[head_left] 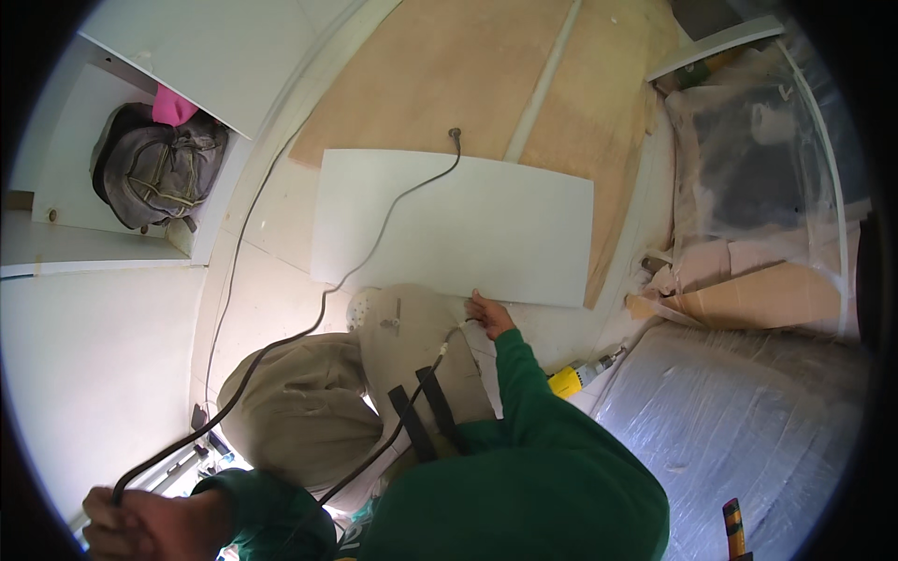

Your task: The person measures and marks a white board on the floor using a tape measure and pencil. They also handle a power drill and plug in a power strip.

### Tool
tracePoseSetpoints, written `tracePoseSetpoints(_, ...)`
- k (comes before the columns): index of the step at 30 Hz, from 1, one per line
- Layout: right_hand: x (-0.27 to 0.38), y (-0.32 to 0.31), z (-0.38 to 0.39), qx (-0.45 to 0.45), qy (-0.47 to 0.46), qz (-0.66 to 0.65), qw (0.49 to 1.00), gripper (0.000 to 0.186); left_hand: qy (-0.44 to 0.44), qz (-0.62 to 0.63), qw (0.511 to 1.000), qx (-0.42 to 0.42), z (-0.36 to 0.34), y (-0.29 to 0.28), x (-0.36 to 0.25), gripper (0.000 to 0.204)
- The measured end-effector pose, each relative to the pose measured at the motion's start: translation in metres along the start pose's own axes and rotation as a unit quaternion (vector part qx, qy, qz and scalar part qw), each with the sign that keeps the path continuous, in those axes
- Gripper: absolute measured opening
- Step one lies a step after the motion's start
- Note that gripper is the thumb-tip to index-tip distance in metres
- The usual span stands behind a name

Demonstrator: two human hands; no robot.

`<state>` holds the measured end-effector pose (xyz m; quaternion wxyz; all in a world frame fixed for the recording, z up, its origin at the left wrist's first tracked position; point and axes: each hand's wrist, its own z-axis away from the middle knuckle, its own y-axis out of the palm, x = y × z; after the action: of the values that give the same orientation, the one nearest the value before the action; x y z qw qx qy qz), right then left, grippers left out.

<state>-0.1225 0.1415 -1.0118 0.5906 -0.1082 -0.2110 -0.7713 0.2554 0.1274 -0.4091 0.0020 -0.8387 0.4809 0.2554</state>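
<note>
At lower left, my left hand (140,524) is curled around the cord (378,245), which crosses the white panel (496,229) to its round end, upper centre; I'd lift it, not drag. My right hand (491,316), mid-frame, is at the panel's edge; whether it pinches anything, I can't tell.

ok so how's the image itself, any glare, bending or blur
Head view: black fisheye rim darkens the corners; same view, the upper edge of the white board bows slightly; there too, pale glare streaks the plastic wrap, and the left hand by the rim looks a little soft.
</note>
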Motion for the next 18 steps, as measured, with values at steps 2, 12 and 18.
tracePoseSetpoints(2, 0.005, 0.009, -0.004, 0.02, 0.0, -0.04, 0.999, 0.083, -0.012, -0.037, 0.999, 0.007, -0.002, -0.005, 0.003, 0.027)
tracePoseSetpoints(12, 0.003, 0.056, -0.043, -0.004, 0.049, -0.262, 0.964, 0.054, -0.102, 0.21, 0.967, -0.106, 0.011, -0.012, -0.013, 0.022)
tracePoseSetpoints(18, 0.047, 0.074, -0.051, -0.06, -0.156, -0.237, 0.957, 0.06, -0.135, 0.232, 0.96, -0.086, 0.018, -0.018, -0.006, 0.024)
